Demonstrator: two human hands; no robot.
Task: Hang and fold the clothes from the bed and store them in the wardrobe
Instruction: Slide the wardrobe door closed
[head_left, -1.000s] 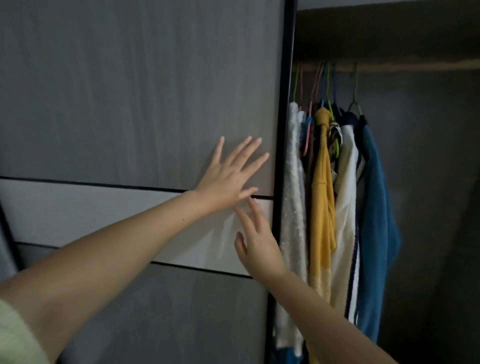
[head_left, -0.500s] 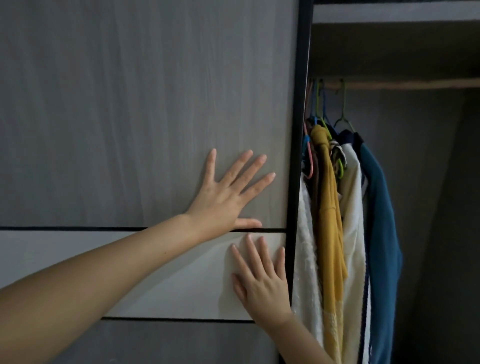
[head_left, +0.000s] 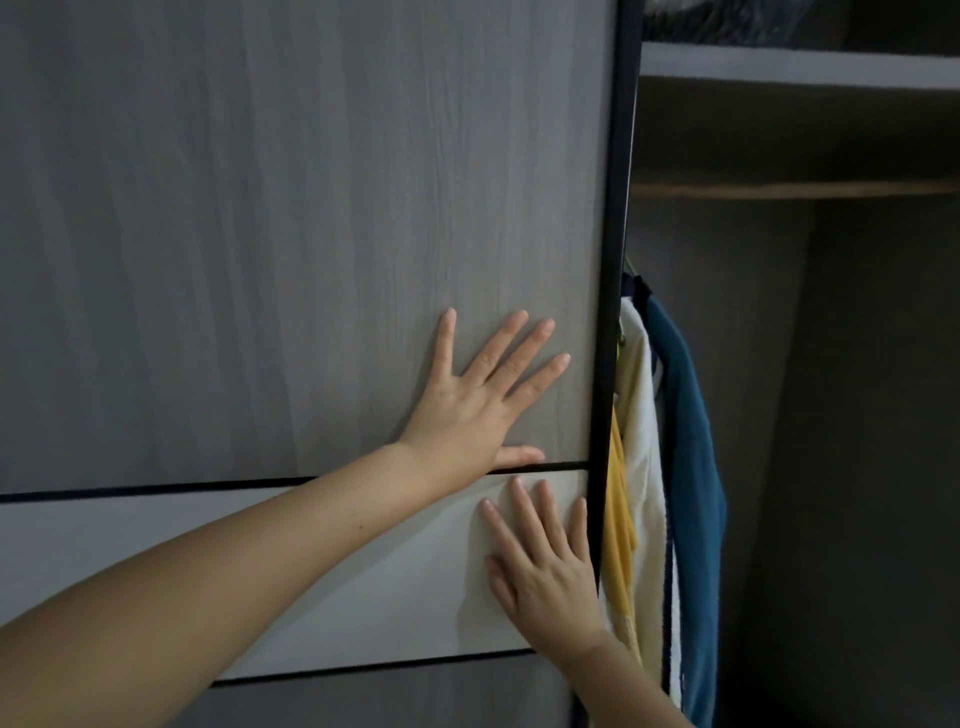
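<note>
Pressed flat on the wardrobe door (head_left: 291, 218): left hand (head_left: 470, 410) with fingers spread apart on the grey panel, right hand (head_left: 545, 577) just below on the pale band, fingers straight and close together. Hung inside past the door's dark edge: yellow garment (head_left: 621, 519), white garment (head_left: 644, 467), blue garment (head_left: 691, 467).
</note>
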